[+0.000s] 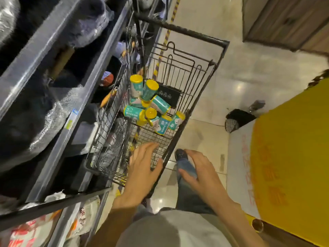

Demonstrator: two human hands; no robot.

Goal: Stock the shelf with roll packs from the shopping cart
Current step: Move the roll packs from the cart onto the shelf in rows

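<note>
Several teal roll packs (151,106) with yellow ends lie jumbled in the far half of a black wire shopping cart (204,77). My left hand (142,168) hovers over the cart's near end with fingers spread, holding nothing. Just outside the cart's right rim, my right hand (199,170) is also open and empty, above my jeans leg and shoe. Neither hand touches a roll pack. The dark metal shelf (71,86) runs along the cart's left side.
The shelf holds dark goods in clear plastic wrap, with a price tag (71,120) on its edge. A large yellow stand (293,166) fills the right side. A black bag (238,120) lies on the tiled floor beyond it. Red-printed packs (26,232) sit at the lower left.
</note>
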